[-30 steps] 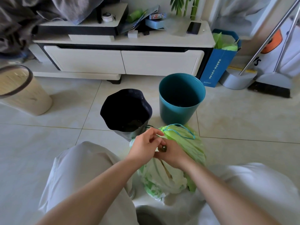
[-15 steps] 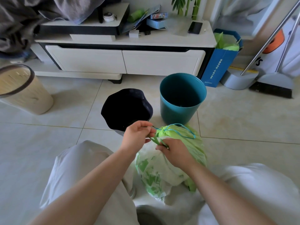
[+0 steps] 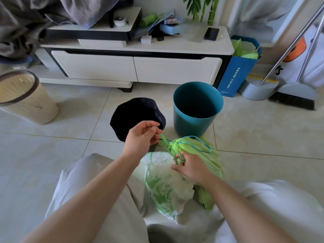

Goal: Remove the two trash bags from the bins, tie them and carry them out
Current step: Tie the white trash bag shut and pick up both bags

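Right now the green trash bag (image 3: 201, 155) sits on the tiled floor (image 3: 263, 137) between the person's knees, its neck bunched shut and a thin blue drawstring (image 3: 199, 140) looping over its top. Taking that bag as the centre of the dial, a white bag with green print (image 3: 163, 186) leans against it at about 8 o'clock. A flat green strip (image 3: 164, 146) runs from the bunched neck out toward 10 o'clock. The left hand (image 3: 142, 137) pinches the far end of it between thumb and fingers. The right hand (image 3: 191, 168) lies on the bag at about 7 o'clock, and its fingertips are curled round the near end of the strip, close to the neck. A bin with a dark liner (image 3: 135, 116) stands at 10 o'clock, just beyond the left hand. A teal bin (image 3: 198, 109) stands at 12 o'clock, close beside the dark one. Farther out at 12 o'clock is a low white cabinet (image 3: 133, 67) with a phone (image 3: 211, 33) on its top. A blue paper bag (image 3: 235, 74) stands at 1 o'clock, a dustpan (image 3: 257, 88) and broom (image 3: 294, 97) at 2 o'clock, and a woven basket (image 3: 26, 99) at 9 o'clock, well apart.
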